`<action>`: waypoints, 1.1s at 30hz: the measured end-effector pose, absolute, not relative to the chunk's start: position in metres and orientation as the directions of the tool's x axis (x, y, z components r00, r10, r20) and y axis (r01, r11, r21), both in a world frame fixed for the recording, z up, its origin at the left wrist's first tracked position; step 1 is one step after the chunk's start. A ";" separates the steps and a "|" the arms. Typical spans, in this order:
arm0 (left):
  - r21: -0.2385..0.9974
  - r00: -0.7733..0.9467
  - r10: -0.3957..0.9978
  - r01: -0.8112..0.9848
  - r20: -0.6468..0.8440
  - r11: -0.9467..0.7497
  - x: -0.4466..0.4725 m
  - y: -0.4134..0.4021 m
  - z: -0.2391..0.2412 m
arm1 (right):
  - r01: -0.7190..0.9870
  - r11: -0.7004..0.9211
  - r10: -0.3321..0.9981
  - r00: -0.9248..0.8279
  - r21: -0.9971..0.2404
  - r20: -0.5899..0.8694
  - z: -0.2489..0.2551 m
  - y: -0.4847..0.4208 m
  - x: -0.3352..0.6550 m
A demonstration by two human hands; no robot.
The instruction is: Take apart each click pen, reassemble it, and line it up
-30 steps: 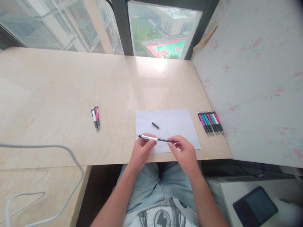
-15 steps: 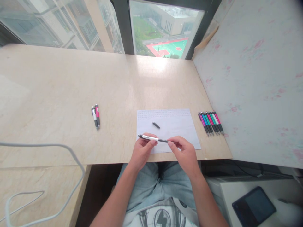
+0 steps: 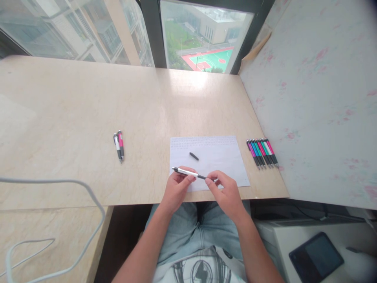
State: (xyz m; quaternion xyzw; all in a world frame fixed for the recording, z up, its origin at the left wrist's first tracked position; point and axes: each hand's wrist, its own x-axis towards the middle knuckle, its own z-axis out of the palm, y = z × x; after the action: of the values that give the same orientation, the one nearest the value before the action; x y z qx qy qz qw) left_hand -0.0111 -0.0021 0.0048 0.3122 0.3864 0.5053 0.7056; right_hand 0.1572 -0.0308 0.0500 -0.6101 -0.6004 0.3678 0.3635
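Observation:
My left hand [image 3: 179, 188] is closed around a white pen barrel [image 3: 186, 171] with a black clicker end pointing left. From the barrel's right end sticks a thin dark pen refill [image 3: 202, 177]. My right hand [image 3: 225, 191] pinches that refill between thumb and fingers, and its tip is hidden by them. Both hands hover over the near part of a sheet of paper [image 3: 215, 161] with rows of small writing at the top. On the sheet, just beyond the pen, lies a loose black pen grip [image 3: 194, 156].
To the right, several coloured pens [image 3: 262, 153] lie side by side in a row. A white pen [image 3: 117, 147] and a pink pen [image 3: 121, 144] rest at the left. A grey cable [image 3: 91, 192] loops over the lower left. A dark tablet-like device [image 3: 316, 257] sits at lower right.
My right hand has moved slightly left toward the barrel, and less of the refill shows between the two hands. The left hand has stayed nearly still.

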 end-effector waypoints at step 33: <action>0.839 0.188 0.958 -0.466 -0.216 0.281 -0.011 -0.003 0.005 | 0.443 -0.012 1.000 -0.003 -0.896 -0.015 0.046 -0.031 0.156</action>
State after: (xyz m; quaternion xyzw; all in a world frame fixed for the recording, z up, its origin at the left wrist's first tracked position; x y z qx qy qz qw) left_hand -0.0109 -0.0032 0.0048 0.3192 0.3852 0.5076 0.7015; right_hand 0.1565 -0.0311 0.0461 -0.6024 -0.5988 0.3782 0.3680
